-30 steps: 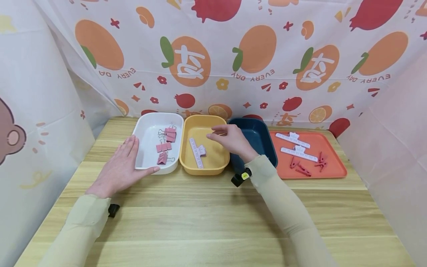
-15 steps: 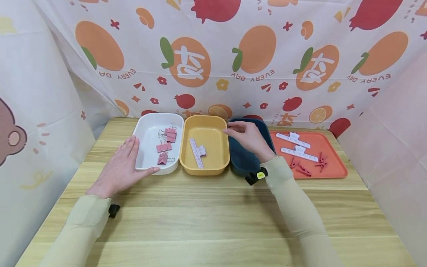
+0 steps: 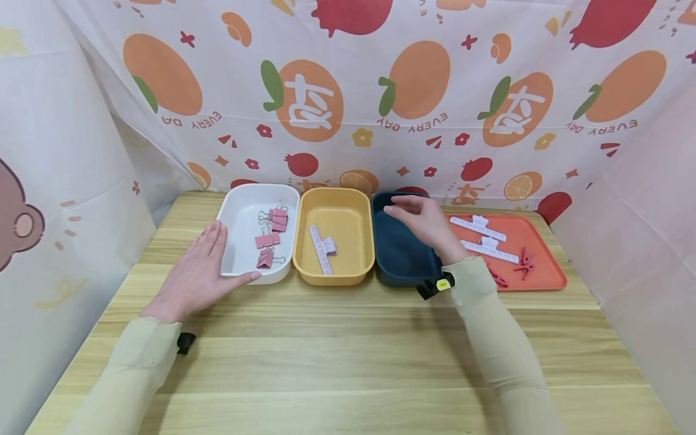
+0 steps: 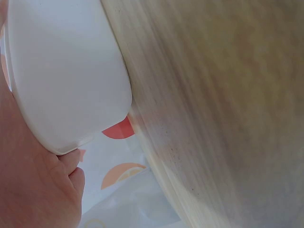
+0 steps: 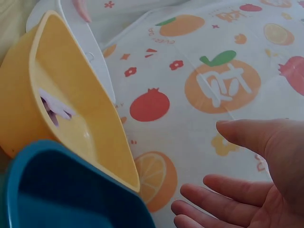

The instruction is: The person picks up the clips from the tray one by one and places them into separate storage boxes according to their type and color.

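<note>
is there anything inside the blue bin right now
No, the blue bin shows only its bare dark bottom, with the right hand above it holding nothing.

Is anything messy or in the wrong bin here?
Nothing stands out. The pink binder clips lie in the white bin, one long clip in the yellow bin, the rest on the orange tray. Nothing spilled or broken.

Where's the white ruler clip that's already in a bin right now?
In the head view the white ruler clip lies inside the yellow bin, left of centre, between the white bin and the blue bin.
</note>
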`<state>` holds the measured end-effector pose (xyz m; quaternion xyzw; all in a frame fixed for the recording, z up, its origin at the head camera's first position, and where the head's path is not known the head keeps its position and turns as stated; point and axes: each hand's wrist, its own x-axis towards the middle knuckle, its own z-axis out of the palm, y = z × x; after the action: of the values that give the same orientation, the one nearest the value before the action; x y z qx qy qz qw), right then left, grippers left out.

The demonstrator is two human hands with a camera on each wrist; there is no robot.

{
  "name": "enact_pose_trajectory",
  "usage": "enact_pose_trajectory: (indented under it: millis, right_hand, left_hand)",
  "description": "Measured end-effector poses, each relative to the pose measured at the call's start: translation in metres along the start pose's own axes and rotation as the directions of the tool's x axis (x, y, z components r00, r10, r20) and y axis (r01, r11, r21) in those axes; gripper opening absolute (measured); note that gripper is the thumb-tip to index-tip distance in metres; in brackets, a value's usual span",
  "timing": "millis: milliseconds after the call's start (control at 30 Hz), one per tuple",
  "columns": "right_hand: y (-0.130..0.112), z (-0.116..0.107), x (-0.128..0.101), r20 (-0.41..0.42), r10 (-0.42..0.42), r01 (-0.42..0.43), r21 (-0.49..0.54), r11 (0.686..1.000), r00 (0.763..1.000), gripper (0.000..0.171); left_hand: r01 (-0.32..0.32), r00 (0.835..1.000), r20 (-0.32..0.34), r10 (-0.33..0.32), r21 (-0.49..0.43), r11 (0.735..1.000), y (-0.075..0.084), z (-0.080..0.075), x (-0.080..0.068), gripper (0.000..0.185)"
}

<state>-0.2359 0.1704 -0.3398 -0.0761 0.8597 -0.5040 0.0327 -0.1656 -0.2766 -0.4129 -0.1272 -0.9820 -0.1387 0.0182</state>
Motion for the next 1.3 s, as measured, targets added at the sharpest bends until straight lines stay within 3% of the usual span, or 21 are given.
enact_pose_trajectory:
  millis: [533,767,1300]
  right_hand:
    - [0.011,-0.027,-0.007,-0.032,0.07,-0.071,-0.028,0.997,0.997,0.065]
    - [0.019,-0.042,-0.013,-0.033,0.109,-0.107,0.065,0.992,0.993,0.064]
    - [0.039,-0.08,-0.027,-0.109,0.151,-0.14,0.1,0.985,0.983,0.071]
  left_hand:
    - [0.012,1.0,0.015,-0.012,-0.011,1.0,0.0,-0.001,0.0,0.123]
    - [0.013,1.0,0.011,-0.013,-0.014,1.0,0.0,-0.001,0.0,0.123]
    - [0.011,1.0,0.004,-0.011,-0.01,1.0,-0.001,0.001,0.0,0.123]
